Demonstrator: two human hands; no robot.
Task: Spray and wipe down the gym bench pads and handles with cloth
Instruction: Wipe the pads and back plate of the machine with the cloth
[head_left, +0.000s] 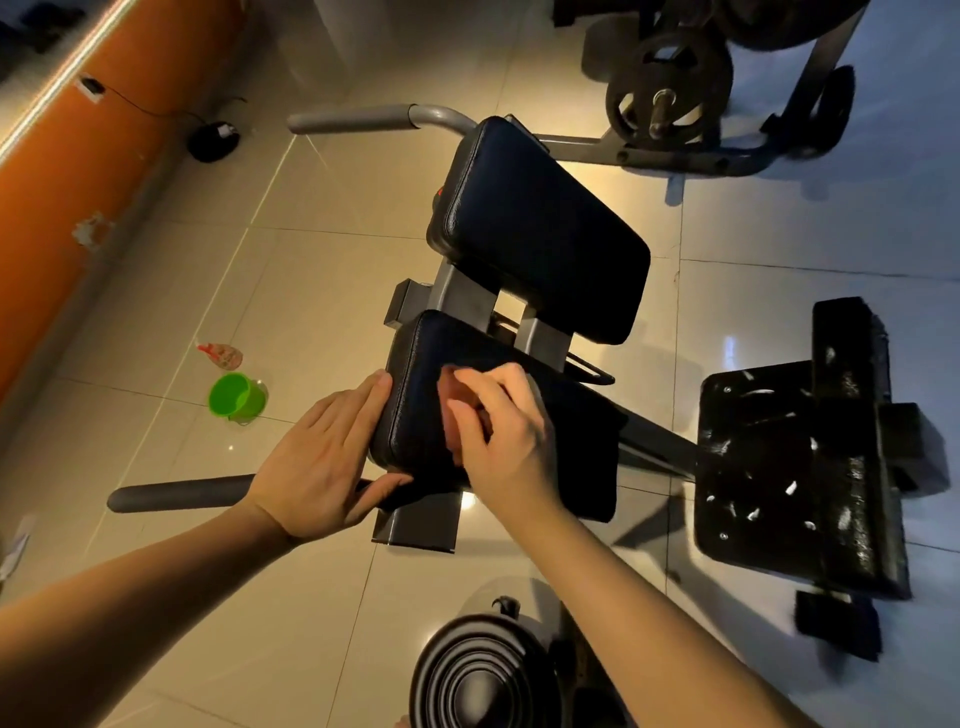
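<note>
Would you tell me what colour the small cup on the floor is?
The cup is bright green; the head view shows it.

We were in a gym: a padded bench (540, 228) sat at centre, a plate-loaded bar (670, 88) at one o'clock, stacked weight plates (483, 675) at six, on a tiled floor (260, 291).

You won't find any text you can read here. The bottle (222, 356) on the floor (311, 291), left of centre in the frame, bears reddish print too blurred to make out. The plates (670, 93) at upper right show no legible numbers.
</note>
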